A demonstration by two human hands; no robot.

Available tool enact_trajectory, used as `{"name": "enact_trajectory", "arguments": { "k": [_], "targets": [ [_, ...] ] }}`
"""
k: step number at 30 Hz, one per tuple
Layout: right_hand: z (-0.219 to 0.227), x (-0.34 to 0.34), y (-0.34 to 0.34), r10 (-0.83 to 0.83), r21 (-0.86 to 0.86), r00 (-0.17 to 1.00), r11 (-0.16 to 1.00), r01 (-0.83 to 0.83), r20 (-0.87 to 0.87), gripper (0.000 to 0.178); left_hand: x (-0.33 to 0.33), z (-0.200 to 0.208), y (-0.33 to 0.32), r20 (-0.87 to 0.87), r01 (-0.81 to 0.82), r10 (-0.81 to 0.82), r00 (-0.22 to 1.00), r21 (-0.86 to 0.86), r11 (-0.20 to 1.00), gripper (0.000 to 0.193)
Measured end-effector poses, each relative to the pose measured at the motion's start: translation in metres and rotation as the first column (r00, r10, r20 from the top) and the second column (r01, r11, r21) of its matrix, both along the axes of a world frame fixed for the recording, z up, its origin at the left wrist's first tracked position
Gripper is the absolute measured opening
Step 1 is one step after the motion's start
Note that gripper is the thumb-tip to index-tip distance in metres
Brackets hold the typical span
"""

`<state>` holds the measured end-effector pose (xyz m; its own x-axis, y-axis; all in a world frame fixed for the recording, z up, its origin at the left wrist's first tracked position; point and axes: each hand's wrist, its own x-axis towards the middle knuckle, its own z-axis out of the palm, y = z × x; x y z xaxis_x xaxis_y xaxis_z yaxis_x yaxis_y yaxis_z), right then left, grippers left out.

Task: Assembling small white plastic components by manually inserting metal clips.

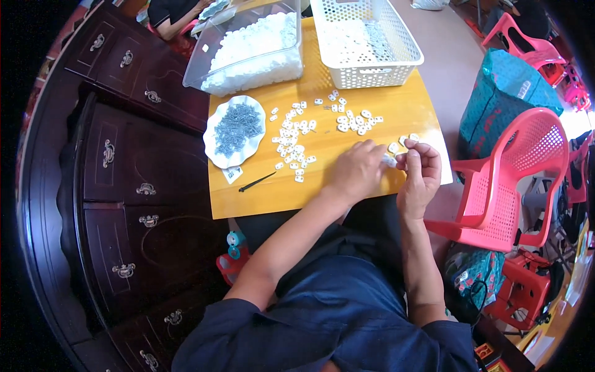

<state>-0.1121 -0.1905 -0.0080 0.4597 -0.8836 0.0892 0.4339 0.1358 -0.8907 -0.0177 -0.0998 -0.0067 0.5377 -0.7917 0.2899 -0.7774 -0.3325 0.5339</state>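
Over the right part of the wooden table, my left hand (358,168) is closed, its curled fingers on a small white plastic piece (388,160). Close beside it, my right hand (422,177) is raised with thumb and fingers pinched together; what lies between them is too small to make out. Just beyond the fingertips are a few more white pieces (393,147). Many small white two-holed plastic pieces (289,135) lie scattered left of my hands, and another cluster (356,122) sits farther back. A scalloped white plate (213,127) holds a heap of small grey metal screws or pins (238,128).
A clear bin (251,73) and a cream perforated basket (372,75), both full of white pieces, stand at the table's (260,201) far edge. A black thin tool (256,181) lies front left. Dark drawers (149,149) flank the left; a pink chair (527,149) and teal bag (496,99) the right.
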Motion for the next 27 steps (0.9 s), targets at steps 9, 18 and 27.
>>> {"name": "enact_trajectory", "arguments": {
  "k": [9, 18, 27],
  "targets": [
    [0.000, 0.001, 0.004, 0.082, 0.022, 0.995, 0.996, -0.081, -0.061, 0.008, 0.045, 0.000, 0.035, 0.050, -0.153, 0.156, 0.986, -0.070, 0.986, 0.018],
    [-0.001, 0.003, 0.012, 0.264, -0.038, 0.946, 0.960, -0.276, -0.188, 0.006, 0.086, 0.001, 0.045, 0.156, -0.216, 0.200, 0.967, 0.091, 0.972, 0.007],
    [-0.004, 0.004, 0.012, 0.315, -0.022, 0.930, 0.945, -0.325, -0.191, 0.006, 0.085, 0.002, 0.038, 0.194, -0.149, 0.125, 0.973, 0.119, 0.982, 0.007]
  ]
}}
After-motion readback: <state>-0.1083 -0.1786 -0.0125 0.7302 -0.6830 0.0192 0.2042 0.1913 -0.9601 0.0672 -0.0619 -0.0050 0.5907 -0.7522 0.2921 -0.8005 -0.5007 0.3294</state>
